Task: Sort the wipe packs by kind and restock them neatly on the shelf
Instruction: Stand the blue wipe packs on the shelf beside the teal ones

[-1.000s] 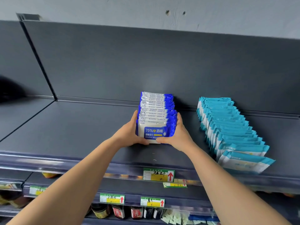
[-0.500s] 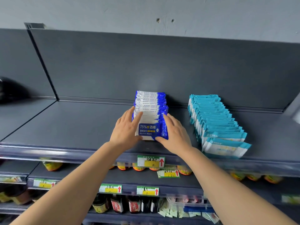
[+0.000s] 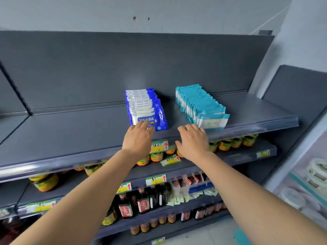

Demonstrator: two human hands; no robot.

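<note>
A row of dark blue and white alcohol wipe packs [image 3: 145, 106] stands front to back on the grey top shelf [image 3: 70, 131]. To its right runs a longer row of light teal wipe packs [image 3: 200, 103]. My left hand [image 3: 138, 137] reaches out with straight fingers, its fingertips touching the front dark blue pack. My right hand [image 3: 192, 140] hovers open and empty over the shelf's front edge, just left of the front teal pack, between the two rows.
Price tags [image 3: 159, 146] hang on the shelf's front rail. Lower shelves hold jars [image 3: 44, 182] and dark sauce bottles [image 3: 143, 202]. A second shelf unit stands at the right, with a glass-fronted cabinet [image 3: 311, 183] at the far right.
Both hands have let go of the dark blue row and drawn back towards the shelf's edge. The right hand has shifted right, towards the teal row. The camera has swung right and pulled back.
</note>
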